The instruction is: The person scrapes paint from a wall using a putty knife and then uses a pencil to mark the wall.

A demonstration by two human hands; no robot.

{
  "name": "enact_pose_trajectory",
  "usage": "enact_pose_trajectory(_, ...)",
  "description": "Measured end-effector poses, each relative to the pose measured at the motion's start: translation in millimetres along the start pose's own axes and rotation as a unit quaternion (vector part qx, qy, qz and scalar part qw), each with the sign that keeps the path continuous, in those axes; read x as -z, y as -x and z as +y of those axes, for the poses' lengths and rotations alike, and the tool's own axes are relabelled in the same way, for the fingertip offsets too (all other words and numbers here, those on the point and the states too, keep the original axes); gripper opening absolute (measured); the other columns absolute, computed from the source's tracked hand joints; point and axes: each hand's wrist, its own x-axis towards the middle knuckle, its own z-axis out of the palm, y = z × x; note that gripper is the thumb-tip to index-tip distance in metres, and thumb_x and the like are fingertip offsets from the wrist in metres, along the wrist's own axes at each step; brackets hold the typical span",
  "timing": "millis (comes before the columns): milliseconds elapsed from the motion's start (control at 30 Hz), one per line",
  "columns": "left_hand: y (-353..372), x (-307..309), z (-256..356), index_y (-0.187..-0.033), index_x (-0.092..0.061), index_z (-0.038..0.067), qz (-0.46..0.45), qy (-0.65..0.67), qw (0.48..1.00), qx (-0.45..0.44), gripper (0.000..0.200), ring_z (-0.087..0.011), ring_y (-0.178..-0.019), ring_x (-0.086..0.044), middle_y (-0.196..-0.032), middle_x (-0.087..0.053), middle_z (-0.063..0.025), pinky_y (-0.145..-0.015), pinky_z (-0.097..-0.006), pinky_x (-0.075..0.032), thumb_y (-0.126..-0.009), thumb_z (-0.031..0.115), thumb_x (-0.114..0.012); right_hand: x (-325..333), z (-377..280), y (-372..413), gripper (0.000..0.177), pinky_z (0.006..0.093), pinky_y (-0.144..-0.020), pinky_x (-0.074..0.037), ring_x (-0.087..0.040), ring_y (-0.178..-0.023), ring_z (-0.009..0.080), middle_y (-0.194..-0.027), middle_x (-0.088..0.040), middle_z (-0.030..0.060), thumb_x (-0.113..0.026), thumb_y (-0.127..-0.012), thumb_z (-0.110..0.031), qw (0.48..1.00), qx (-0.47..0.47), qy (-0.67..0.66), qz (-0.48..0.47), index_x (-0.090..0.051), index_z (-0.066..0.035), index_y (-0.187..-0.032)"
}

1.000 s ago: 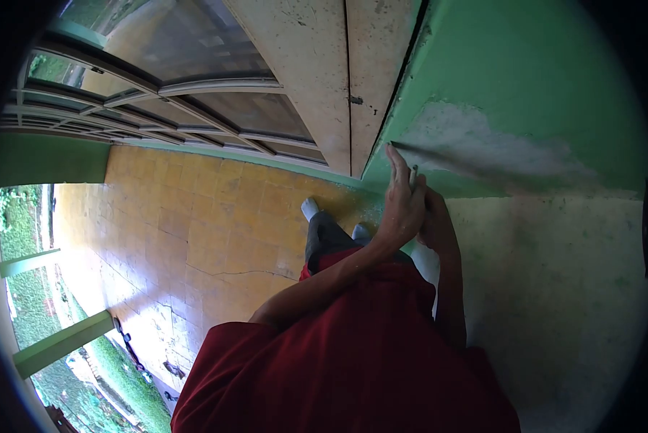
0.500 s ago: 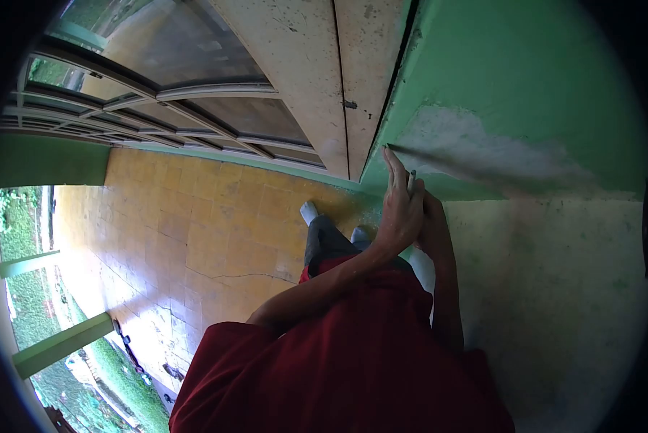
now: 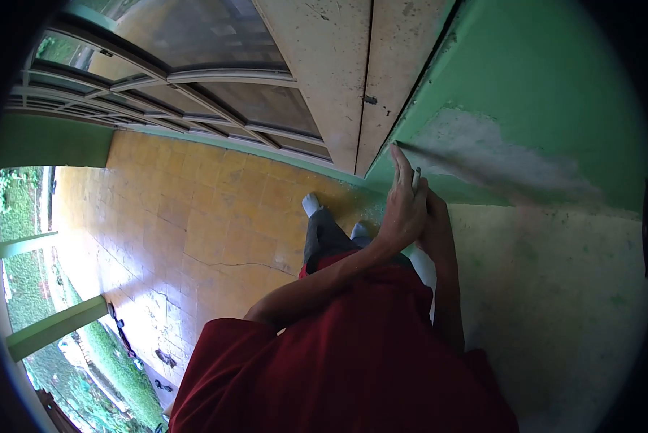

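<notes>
Poking up btwn left hand [image 3: 403, 215] fingers: thin pale tool [image 3: 414, 177], gripped; right hand [image 3: 435, 229] grip unclear.

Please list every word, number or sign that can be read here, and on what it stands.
None can be read.
The green wall, the door, the floor tiles and the red shirt bear no writing.
The thin pale stick by the left hand is too small to show any mark.

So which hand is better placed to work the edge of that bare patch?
Probably the left hand: its forefinger lies at the corner of the bare patch, beside the thin tool. The right hand sits lower, half hidden.
</notes>
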Motion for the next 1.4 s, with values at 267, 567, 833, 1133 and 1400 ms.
enact_pose_trajectory(267, 5.3, -3.7, 8.4, -0.154, 0.003, 0.002, -0.056, -0.011, 0.998, -0.029, 0.072, -0.0357, -0.112, -0.057, -0.125, -0.052, -0.0316, -0.097, -0.0382, -0.043, -0.1, 0.014, -0.043, 10.9, -10.8, 19.1, 0.032, 0.0344, -0.081, -0.048, -0.06, -0.092, 0.016, -0.101, -0.068, 0.0138, -0.051, -0.096, -0.015, 0.99, -0.098, -0.101, 0.029, -0.057, 0.006, -0.119)
enact_pose_trajectory(567, 3.0, -0.6, 5.3, -0.153, 0.005, 0.003, -0.072, -0.005, 0.997, -0.006, 0.075, -0.0344, -0.113, -0.056, -0.125, -0.053, -0.0308, -0.097, -0.0367, -0.042, -0.099, 0.014, -0.045, -0.8, 6.2, 11.1, 0.029, 0.0306, -0.068, -0.048, -0.058, -0.076, 0.0136, -0.086, -0.065, 0.0103, -0.05, -0.098, -0.018, 0.996, -0.012, -0.05, 0.074, -0.058, 0.004, -0.115)
enact_pose_trajectory(833, -0.8, -7.2, 7.9, -0.153, 0.006, 0.002, -0.064, -0.003, 0.998, -0.012, 0.074, -0.033, -0.12, -0.053, -0.128, -0.052, -0.0315, -0.101, -0.0352, -0.039, -0.1, 0.014, -0.044, 20.2, -7.0, 5.3, 0.03, 0.0234, -0.046, -0.035, -0.044, -0.052, 0.004, -0.071, -0.056, -0.0011, -0.047, -0.1, -0.019, 0.99, -0.092, -0.106, 0.03, -0.059, 0.0, -0.12)
enact_pose_trajectory(1133, -1.9, 8.8, 17.8, -0.15, 0.007, -0.005, -0.082, 0.048, 0.994, 0.058, 0.072, -0.0465, -0.138, -0.031, -0.154, -0.007, -0.0368, -0.109, -0.0408, -0.035, -0.098, 0.009, -0.04, -3.5, 10.5, 1.8, 0.032, 0.0342, -0.071, -0.048, -0.058, -0.076, 0.017, -0.09, -0.067, 0.0137, -0.048, -0.097, -0.016, 0.998, 0.033, -0.014, 0.045, -0.058, 0.002, -0.121)
enact_pose_trajectory(1400, -1.5, -9.6, -9.6, -0.152, 0.007, -0.002, -0.037, -0.025, 0.997, -0.06, 0.077, -0.0381, -0.112, -0.057, -0.124, -0.052, -0.0357, -0.095, -0.0385, -0.045, -0.096, 0.01, -0.045, 10.6, 2.0, 6.7, 0.031, 0.034, -0.072, -0.049, -0.059, -0.079, 0.0167, -0.091, -0.067, 0.0138, -0.051, -0.096, -0.017, 0.996, -0.046, -0.068, 0.03, -0.058, 0.004, -0.118)
